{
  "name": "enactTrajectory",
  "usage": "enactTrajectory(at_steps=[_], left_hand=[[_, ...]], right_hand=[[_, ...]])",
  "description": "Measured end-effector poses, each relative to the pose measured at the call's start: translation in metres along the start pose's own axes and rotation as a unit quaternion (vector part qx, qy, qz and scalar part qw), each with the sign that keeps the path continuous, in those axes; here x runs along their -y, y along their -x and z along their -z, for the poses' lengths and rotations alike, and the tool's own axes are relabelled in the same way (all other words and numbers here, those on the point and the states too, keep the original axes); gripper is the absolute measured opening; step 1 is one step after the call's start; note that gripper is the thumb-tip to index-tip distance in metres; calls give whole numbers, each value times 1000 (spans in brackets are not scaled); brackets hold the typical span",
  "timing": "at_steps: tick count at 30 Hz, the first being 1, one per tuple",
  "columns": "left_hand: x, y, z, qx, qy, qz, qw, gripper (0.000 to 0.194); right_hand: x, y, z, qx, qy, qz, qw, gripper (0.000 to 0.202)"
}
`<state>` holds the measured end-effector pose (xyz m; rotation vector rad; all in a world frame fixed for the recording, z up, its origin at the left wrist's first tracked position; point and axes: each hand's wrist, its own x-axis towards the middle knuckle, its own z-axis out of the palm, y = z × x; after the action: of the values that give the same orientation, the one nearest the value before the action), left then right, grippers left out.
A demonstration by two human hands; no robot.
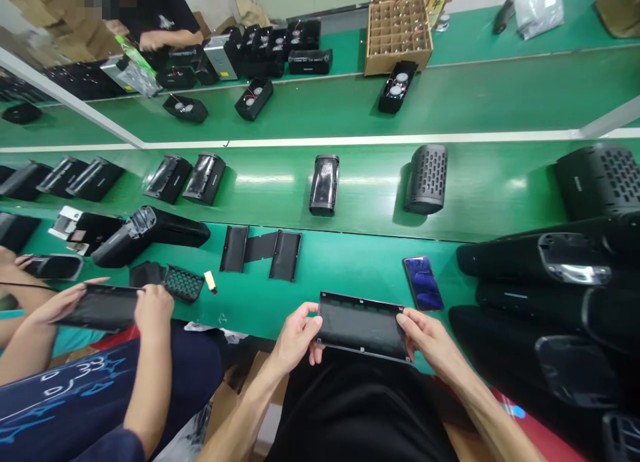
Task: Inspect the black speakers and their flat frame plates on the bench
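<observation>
Green worktop [350,275] carries a phone [423,283] just beyond the black panel [363,327]. Both hands grip that panel by its short ends, left hand [296,337] and right hand [429,339], at the worktop's near edge.

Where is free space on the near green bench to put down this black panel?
Bare green lies between the folded black pieces and the phone, just beyond the panel. Crowded: stacked housings right, co-worker's parts left.

a factory assembly line: green conveyor belt [360,182] carrying black speaker housings [427,179].
</observation>
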<state>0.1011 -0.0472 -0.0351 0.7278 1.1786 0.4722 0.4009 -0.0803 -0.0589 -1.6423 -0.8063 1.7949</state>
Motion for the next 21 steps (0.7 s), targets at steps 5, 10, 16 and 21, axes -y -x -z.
enactTrajectory(at_steps=[5, 10, 16, 21], left_hand=[[-3, -1, 0, 8, -6, 3, 1000, 56], [-1, -4, 1, 5, 2, 10, 1000, 57], [7, -9, 4, 5, 11, 0, 1000, 51], [10, -12, 5, -6, 28, -11, 1000, 51]], right_hand=[[-3, -4, 1, 2, -1, -5, 1000, 54], [1, -5, 1, -1, -8, -10, 1000, 56], [3, -6, 1, 10, -30, -12, 999, 55], [0, -8, 4, 21, -83, -12, 996, 54]])
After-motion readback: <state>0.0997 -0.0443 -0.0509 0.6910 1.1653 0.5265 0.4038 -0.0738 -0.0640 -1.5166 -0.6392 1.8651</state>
